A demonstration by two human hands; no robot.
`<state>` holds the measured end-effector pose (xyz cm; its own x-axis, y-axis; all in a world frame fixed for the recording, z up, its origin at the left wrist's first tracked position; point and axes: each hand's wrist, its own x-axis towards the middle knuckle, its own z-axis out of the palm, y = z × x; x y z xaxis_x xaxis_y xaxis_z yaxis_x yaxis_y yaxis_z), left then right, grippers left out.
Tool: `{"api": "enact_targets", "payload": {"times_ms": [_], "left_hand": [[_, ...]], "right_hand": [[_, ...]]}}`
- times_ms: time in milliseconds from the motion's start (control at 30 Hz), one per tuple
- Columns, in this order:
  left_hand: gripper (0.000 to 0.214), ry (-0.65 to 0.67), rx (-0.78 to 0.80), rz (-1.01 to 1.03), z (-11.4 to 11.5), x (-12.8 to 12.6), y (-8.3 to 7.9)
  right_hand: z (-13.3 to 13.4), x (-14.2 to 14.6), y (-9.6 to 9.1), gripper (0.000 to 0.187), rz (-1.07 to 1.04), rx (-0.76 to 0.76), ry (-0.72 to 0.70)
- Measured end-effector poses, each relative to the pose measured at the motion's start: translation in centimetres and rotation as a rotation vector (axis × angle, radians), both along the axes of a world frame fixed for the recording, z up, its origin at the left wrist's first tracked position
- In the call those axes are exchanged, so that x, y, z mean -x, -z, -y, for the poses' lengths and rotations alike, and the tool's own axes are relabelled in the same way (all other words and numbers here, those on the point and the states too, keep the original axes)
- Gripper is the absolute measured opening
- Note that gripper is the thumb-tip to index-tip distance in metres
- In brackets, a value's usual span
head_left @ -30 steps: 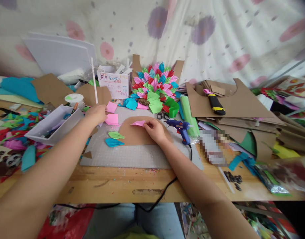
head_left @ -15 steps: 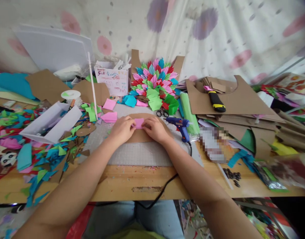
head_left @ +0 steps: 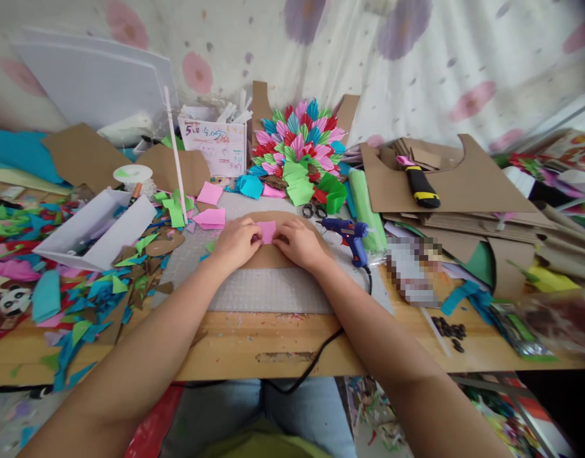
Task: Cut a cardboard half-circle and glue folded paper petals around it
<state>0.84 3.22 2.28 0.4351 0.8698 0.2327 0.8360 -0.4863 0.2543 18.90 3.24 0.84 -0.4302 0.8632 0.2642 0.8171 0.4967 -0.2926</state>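
Observation:
A small piece of pink crepe paper (head_left: 267, 231) is held between my two hands, above a brown cardboard piece (head_left: 268, 257) with a curved edge. My left hand (head_left: 239, 240) pinches its left side between thumb and fingers. On the opposite side my right hand (head_left: 296, 240) has its fingers closed at the paper's edge. Beneath the cardboard lies a grey cutting mat (head_left: 268, 292). Just right of my right hand rests a blue glue gun (head_left: 348, 236), and black-handled scissors (head_left: 314, 210) lie behind it, their blades hidden.
A colourful paper-petal piece (head_left: 299, 137) stands at the back. White boxes (head_left: 216, 149) and heaps of paper scraps (head_left: 96, 299) crowd the left. On the right, a yellow-black utility knife (head_left: 422, 184) lies on stacked cardboard (head_left: 445, 172). The glue gun's cord (head_left: 316, 362) runs over the front edge.
Both hands stay at the pink paper, with slight finger shifts; more of it shows between them. The whole view has tilted slightly, so things appear a little higher.

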Motion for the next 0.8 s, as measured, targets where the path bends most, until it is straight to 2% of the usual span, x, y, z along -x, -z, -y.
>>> {"api": "enact_targets", "payload": {"times_ms": [267,567,800], "left_hand": [[0.010,-0.015,0.025,-0.056,-0.17,-0.26,-0.43],[0.009,0.011,-0.023,-0.047,-0.41,-0.12,0.05],[0.013,-0.024,0.016,-0.066,-0.44,-0.25,-0.41]], "right_hand": [[0.10,0.16,-0.45,0.015,0.105,0.015,-0.002],[0.25,0.39,-0.72,0.015,0.130,0.009,0.026],[0.23,0.58,-0.90,0.018,0.131,0.078,0.059]]}}
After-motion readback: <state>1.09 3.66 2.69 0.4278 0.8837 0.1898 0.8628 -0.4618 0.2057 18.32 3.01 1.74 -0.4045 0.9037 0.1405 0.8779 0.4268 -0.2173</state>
